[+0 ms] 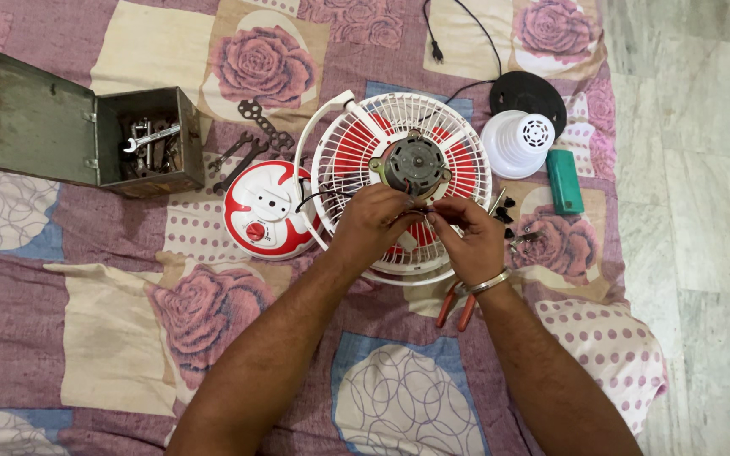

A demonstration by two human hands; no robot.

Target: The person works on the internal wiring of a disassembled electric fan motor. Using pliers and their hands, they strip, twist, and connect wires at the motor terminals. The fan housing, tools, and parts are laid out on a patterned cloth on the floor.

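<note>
Fan grille (pixel 344 160) flat on patterned cloth (pixel 103 329), centre, motor (pixel 414 162) facing up for access. Left hand (pixel 372 221) and right hand (pixel 469 236) pinched narrow on thin dark wires (pixel 420 209) just near of motor. Pliers (pixel 454 306) parked near right wrist; open toolbox (pixel 78 131) far left, within reach.

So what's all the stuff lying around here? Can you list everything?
fan grille: one, white over red blades, centre of the bedsheet
motor: one, grey metal, at the grille's middle
fan base: one, red and white, left of the grille
toolbox: one, grey-green metal, lid open, upper left
spanners: several, dark, between toolbox and base
motor cover: one, white, right of the grille
black disc: one, behind the cover
green box: one, far right
pliers: one, red handles, under the right wrist
power cord: one, black, top
bedsheet: one, floral patchwork
left hand: pinching wires beside the motor
right hand: same wires, bangle on wrist
</note>
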